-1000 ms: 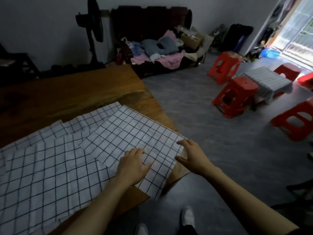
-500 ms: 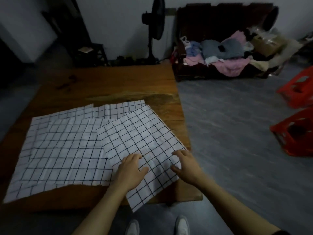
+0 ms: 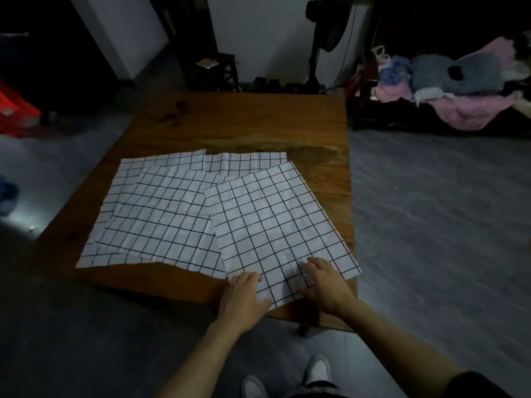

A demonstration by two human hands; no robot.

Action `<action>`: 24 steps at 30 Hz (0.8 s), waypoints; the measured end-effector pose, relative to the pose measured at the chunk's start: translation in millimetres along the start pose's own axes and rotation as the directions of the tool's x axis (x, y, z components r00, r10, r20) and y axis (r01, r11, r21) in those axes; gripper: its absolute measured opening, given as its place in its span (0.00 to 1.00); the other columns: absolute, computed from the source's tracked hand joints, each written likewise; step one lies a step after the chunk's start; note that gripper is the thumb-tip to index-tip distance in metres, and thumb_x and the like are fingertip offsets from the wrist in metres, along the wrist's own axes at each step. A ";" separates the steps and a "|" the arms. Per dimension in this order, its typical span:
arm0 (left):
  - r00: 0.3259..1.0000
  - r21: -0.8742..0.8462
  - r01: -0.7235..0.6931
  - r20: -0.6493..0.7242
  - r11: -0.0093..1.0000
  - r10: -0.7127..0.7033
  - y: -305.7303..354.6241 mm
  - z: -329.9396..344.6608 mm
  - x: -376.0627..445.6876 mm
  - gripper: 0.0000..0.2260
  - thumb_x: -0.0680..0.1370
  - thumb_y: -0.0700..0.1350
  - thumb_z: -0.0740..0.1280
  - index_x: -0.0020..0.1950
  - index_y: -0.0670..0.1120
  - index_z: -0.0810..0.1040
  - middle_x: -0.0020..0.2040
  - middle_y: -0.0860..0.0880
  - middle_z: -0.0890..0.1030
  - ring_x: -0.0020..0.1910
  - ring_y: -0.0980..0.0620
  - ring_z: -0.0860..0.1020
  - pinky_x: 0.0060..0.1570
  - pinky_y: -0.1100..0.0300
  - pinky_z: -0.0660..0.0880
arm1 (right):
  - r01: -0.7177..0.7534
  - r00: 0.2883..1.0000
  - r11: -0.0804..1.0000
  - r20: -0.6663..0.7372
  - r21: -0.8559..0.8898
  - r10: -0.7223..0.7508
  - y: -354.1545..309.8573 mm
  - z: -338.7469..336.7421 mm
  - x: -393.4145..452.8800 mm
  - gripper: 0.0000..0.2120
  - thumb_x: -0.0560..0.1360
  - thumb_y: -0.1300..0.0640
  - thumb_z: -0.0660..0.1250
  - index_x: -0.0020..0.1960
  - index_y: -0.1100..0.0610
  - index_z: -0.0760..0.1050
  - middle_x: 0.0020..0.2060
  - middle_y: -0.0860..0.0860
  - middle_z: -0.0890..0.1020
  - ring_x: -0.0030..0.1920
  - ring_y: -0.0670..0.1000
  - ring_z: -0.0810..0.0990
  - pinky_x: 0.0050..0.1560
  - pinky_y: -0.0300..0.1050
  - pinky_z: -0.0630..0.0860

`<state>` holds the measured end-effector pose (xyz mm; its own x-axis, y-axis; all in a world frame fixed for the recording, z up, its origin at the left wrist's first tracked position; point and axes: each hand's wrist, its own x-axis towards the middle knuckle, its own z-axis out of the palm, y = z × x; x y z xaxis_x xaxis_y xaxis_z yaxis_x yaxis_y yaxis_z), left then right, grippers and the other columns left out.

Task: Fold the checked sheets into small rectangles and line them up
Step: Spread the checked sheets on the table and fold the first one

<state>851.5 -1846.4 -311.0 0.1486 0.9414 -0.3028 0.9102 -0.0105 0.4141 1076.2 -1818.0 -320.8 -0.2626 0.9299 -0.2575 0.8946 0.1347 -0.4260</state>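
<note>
Near edge: the left hand [image 3: 243,297] and right hand [image 3: 326,285] rest with fingers extended and flat on the near end of the top checked sheet [image 3: 275,222] — pressing, not pinching. Compared with 0.5 s earlier, both hands sit nearer the sheet's bottom corner, which overhangs the wooden table [image 3: 247,122], and the view has swung left. This suggests the sheet is being squared up for a first fold; no fold is yet made. Behind and left lie at least 2 more unfolded checked sheets [image 3: 161,214], overlapping. Beyond the table: a standing fan [image 3: 319,38] and a clothes pile [image 3: 448,87].
</note>
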 end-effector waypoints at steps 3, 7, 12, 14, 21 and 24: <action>0.998 0.077 -0.055 0.025 0.996 0.053 -1.2 10.1 -0.3 0.28 0.75 0.60 0.68 0.71 0.52 0.66 0.69 0.53 0.69 0.67 0.52 0.67 0.65 0.57 0.68 | 0.009 0.999 0.998 0.050 -0.061 -0.006 3.0 2.8 -2.8 0.27 0.75 0.49 0.68 0.71 0.52 0.66 0.70 0.52 0.68 0.70 0.54 0.65 0.68 0.47 0.67; 0.994 0.207 -0.080 0.089 0.975 0.063 -10.8 28.3 -7.1 0.35 0.69 0.64 0.71 0.71 0.53 0.65 0.70 0.54 0.65 0.69 0.51 0.64 0.66 0.55 0.66 | -0.010 0.992 0.994 0.127 -0.113 0.025 15.9 10.7 -10.4 0.30 0.73 0.47 0.69 0.72 0.51 0.65 0.74 0.50 0.63 0.74 0.54 0.61 0.72 0.50 0.64; 0.994 0.287 -0.112 0.019 0.951 0.111 -18.2 40.8 -18.3 0.26 0.72 0.47 0.71 0.69 0.51 0.68 0.70 0.51 0.68 0.69 0.49 0.66 0.65 0.54 0.66 | -0.016 0.989 0.983 0.143 -0.183 0.043 25.1 18.2 -18.3 0.34 0.73 0.45 0.70 0.74 0.50 0.61 0.76 0.49 0.59 0.76 0.53 0.57 0.75 0.53 0.60; 0.992 0.275 -0.116 -0.010 0.954 0.123 -18.6 39.5 -20.0 0.20 0.73 0.44 0.68 0.64 0.51 0.72 0.64 0.52 0.73 0.63 0.50 0.71 0.61 0.56 0.69 | -0.022 0.991 0.981 0.123 -0.193 0.047 23.7 19.3 -18.5 0.33 0.73 0.44 0.69 0.74 0.49 0.62 0.76 0.48 0.61 0.75 0.53 0.59 0.75 0.53 0.59; 0.986 0.211 -0.115 -0.093 0.971 0.137 -24.2 21.9 -24.9 0.06 0.76 0.45 0.64 0.52 0.51 0.74 0.52 0.53 0.76 0.51 0.54 0.73 0.52 0.59 0.70 | 0.003 0.998 0.985 0.069 -0.170 0.009 13.4 25.3 -18.9 0.32 0.71 0.43 0.70 0.71 0.47 0.64 0.72 0.46 0.65 0.72 0.52 0.62 0.72 0.50 0.60; 0.979 0.145 -0.105 -0.159 0.984 0.128 -24.9 4.9 -25.9 0.02 0.77 0.46 0.62 0.47 0.53 0.70 0.45 0.55 0.73 0.46 0.56 0.70 0.49 0.60 0.70 | 0.051 0.998 0.983 0.040 -0.176 -0.045 3.7 24.8 -18.9 0.34 0.71 0.43 0.71 0.73 0.48 0.62 0.73 0.47 0.64 0.73 0.51 0.61 0.73 0.48 0.58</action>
<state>826.9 -1872.2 -317.7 0.2005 0.9739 -0.1066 0.9360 -0.1583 0.3145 1075.5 -1843.5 -339.0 -0.3169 0.9083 -0.2730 0.9296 0.2403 -0.2794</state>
